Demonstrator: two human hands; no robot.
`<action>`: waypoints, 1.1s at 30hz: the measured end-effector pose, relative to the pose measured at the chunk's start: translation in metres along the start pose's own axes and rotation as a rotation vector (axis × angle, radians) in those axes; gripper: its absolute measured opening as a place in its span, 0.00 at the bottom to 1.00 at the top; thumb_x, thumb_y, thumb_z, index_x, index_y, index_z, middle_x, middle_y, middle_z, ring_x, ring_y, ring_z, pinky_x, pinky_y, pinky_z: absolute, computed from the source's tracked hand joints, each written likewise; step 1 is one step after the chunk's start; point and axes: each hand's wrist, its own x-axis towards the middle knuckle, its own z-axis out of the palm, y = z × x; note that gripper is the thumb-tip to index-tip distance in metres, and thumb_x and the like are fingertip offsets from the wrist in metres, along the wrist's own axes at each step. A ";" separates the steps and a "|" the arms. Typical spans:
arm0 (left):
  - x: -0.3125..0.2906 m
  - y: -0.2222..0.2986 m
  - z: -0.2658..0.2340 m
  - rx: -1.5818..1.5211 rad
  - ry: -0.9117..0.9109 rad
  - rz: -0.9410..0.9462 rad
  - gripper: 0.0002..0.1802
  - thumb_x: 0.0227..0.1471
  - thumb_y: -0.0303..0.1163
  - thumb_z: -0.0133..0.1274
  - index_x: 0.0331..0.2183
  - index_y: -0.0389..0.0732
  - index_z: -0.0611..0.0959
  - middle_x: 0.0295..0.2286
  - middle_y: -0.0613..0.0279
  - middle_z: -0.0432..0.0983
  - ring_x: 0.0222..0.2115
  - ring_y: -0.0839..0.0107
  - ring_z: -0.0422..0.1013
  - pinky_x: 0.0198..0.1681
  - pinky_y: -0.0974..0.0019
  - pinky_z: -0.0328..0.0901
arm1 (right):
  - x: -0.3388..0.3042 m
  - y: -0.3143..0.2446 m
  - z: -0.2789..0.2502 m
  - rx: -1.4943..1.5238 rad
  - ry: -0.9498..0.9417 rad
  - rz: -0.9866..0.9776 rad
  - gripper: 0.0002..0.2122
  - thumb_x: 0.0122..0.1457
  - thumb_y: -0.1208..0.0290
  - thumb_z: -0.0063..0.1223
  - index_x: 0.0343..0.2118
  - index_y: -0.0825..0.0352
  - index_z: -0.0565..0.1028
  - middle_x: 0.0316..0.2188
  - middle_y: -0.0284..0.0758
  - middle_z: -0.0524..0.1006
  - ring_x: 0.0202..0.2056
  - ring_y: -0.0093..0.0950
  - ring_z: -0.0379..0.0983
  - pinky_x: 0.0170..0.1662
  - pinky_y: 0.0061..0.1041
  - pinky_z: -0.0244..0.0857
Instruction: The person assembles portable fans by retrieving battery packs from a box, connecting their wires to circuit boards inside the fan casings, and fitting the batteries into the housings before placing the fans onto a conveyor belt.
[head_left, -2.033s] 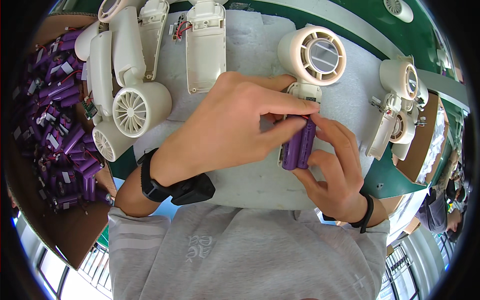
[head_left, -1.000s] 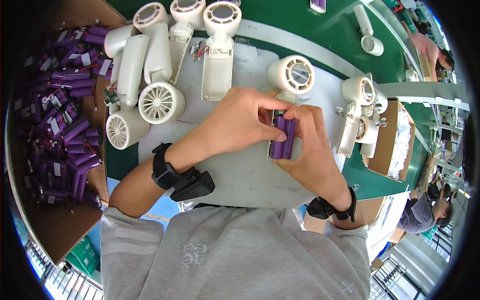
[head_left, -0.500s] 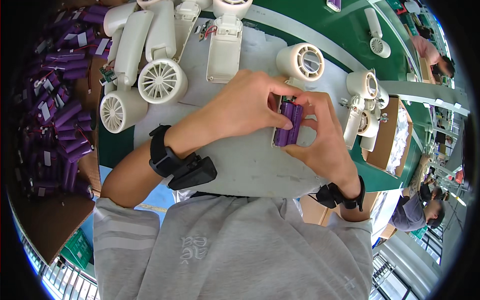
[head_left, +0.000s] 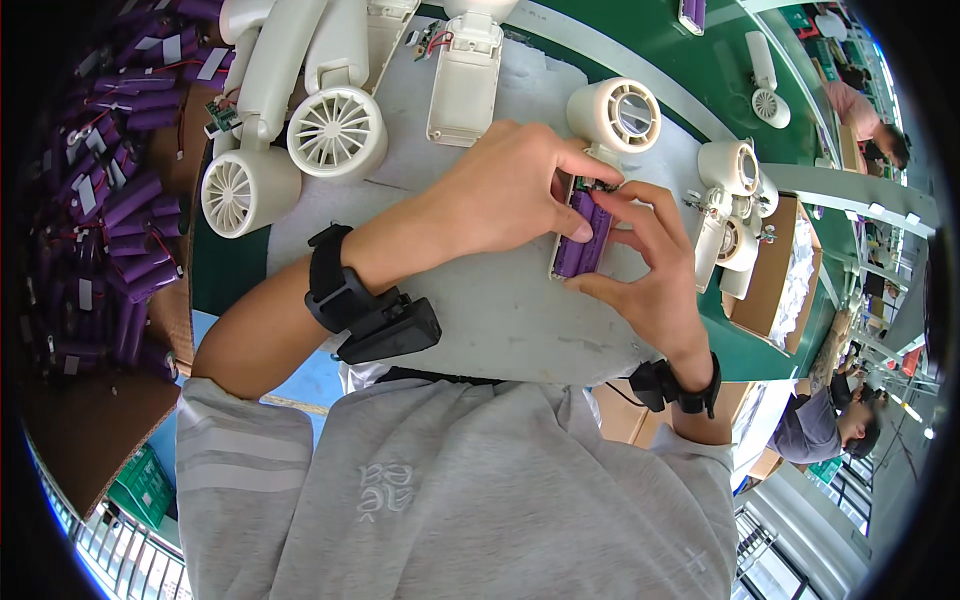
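A white handheld fan point(head_left: 597, 118) lies with its head pointing away from me and its handle opened up. Inside the handle sits a purple battery pack point(head_left: 596, 240), with a small circuit board and wires above it. My left hand point(head_left: 505, 190) is closed at the handle's left side, its thumb pressing on the pack and its index finger reaching over the circuit board end. My right hand point(head_left: 655, 275) curls around the right side, thumb by the handle's lower end and fingertips near its upper part. The fingers partly cover the board and wires.
Several white fans point(head_left: 335, 132) stand at the far left, beside a cardboard box point(head_left: 75, 420) heaped with purple battery packs point(head_left: 135, 205). An opened fan handle point(head_left: 465, 95) lies ahead. More fan parts point(head_left: 728, 170) and a carton point(head_left: 775, 280) are at right. Co-workers sit farther right.
The view has shifted slightly, so the bench items appear a little higher. My right fingers have loosened and spread somewhat along the handle; my left thumb stays on the battery pack.
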 end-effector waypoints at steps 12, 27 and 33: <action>0.017 0.014 0.022 -0.151 0.352 0.273 0.38 0.43 0.24 0.62 0.57 0.46 0.69 0.43 0.54 0.76 0.35 0.69 0.74 0.38 0.66 0.69 | 0.032 -0.002 -0.033 -0.530 0.103 0.008 0.29 0.45 0.77 0.65 0.52 0.73 0.68 0.52 0.46 0.65 0.40 0.41 0.75 0.41 0.31 0.72; -0.033 0.026 -0.032 0.104 0.256 0.406 0.22 0.48 0.25 0.57 0.47 0.41 0.76 0.36 0.50 0.76 0.33 0.58 0.74 0.37 0.62 0.70 | 0.204 0.205 -0.328 -1.389 -0.109 0.594 0.30 0.46 0.52 0.60 0.46 0.74 0.71 0.46 0.56 0.72 0.46 0.53 0.70 0.47 0.41 0.66; -0.073 0.031 -0.053 0.126 0.180 0.301 0.19 0.50 0.27 0.56 0.46 0.40 0.77 0.32 0.51 0.76 0.29 0.59 0.74 0.36 0.60 0.69 | 0.199 0.176 -0.271 -1.027 0.119 0.702 0.25 0.40 0.60 0.66 0.40 0.72 0.75 0.39 0.54 0.76 0.43 0.48 0.74 0.45 0.40 0.69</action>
